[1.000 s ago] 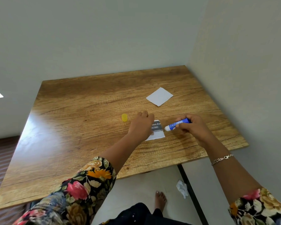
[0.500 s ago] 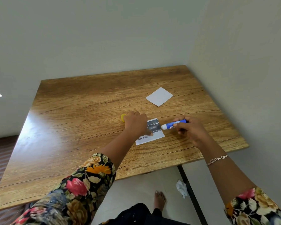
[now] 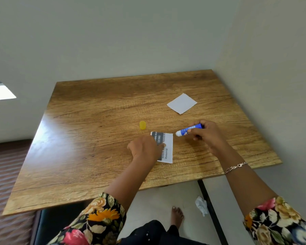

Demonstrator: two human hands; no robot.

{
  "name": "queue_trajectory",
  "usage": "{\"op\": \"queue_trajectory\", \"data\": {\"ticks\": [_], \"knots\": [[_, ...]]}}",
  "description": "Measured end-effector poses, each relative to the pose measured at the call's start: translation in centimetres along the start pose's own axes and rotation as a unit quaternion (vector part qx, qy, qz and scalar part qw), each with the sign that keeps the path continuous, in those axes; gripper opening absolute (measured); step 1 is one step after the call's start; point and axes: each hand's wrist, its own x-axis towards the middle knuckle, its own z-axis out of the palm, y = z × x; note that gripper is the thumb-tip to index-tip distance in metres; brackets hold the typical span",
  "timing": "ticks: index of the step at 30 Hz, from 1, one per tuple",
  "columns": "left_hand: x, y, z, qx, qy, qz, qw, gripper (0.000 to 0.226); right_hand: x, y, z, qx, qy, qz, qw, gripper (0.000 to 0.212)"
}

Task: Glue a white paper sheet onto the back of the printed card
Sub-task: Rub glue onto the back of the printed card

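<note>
The printed card (image 3: 167, 146) lies print side up on the wooden table (image 3: 95, 138), its long side running away from me. My left hand (image 3: 145, 150) rests on its left part, the thumb pressing on the print. My right hand (image 3: 208, 134) grips a blue glue stick (image 3: 189, 130) with its white tip uncapped, pointing left and hovering just right of the card's far corner. A white paper sheet (image 3: 182, 103) lies farther back on the right.
A yellow glue cap (image 3: 142, 125) stands just beyond the card. The table sits in a corner with walls at the back and right. Below the near edge are a bare foot (image 3: 177, 216) and a crumpled tissue (image 3: 201, 206) on the floor.
My left hand has turned the card on the table from lying crosswise to lengthwise and moved down its left side. My right hand with the glue stick lifted slightly away to the right.
</note>
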Motion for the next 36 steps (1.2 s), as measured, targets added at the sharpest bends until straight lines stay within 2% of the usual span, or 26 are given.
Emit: {"op": "queue_trajectory", "data": {"ticks": [3, 6, 9, 11, 14, 17, 21, 24, 27, 31, 36], "knots": [[-0.3, -0.3, -0.8, 0.029, 0.051, 0.024, 0.998, 0.046, 0.0, -0.5, 0.7, -0.038, -0.004, -0.03, 0.999, 0.012], [0.5, -1.2, -1.3, -0.007, 0.131, 0.172, 0.976, 0.037, 0.1, -0.7, 1.1, -0.069, -0.002, -0.049, 0.996, 0.014], [1.2, -1.9, -1.5, -0.073, 0.07, 0.332, 0.938, 0.045, 0.2, -1.0, 1.4, -0.121, 0.012, -0.07, 0.99, 0.017], [1.5, -2.0, -1.1, -0.086, 0.011, 0.368, 0.926, 0.055, 0.2, -1.2, 1.5, -0.159, 0.018, -0.097, 0.982, 0.018], [1.7, -2.2, 0.0, -0.075, -0.06, 0.364, 0.927, 0.065, 0.3, -1.4, 1.7, -0.207, 0.021, -0.135, 0.969, 0.02], [1.5, -1.9, 0.6, -0.08, -0.085, 0.333, 0.935, 0.071, 0.7, -1.6, 1.9, -0.239, 0.011, -0.16, 0.958, 0.027], [1.0, -0.7, 1.2, -0.046, -0.078, 0.303, 0.949, 0.073, 1.1, -1.7, 2.3, -0.294, -0.02, -0.184, 0.938, 0.025], [0.9, -0.5, 1.6, -0.031, -0.051, 0.316, 0.947, 0.069, 1.3, -1.8, 2.9, -0.317, -0.032, -0.196, 0.927, 0.022], [0.6, -0.7, 1.9, -0.037, -0.023, 0.332, 0.942, 0.062, 1.5, -1.9, 3.4, -0.322, -0.038, -0.206, 0.923, 0.021], [0.4, -0.8, 1.9, -0.07, -0.03, 0.307, 0.949, 0.059, 1.9, -1.9, 3.9, -0.336, -0.04, -0.205, 0.918, 0.02], [0.6, -0.7, 1.4, -0.051, -0.023, 0.313, 0.948, 0.059, 2.1, -1.8, 4.3, -0.351, -0.053, -0.194, 0.914, 0.019]]}}
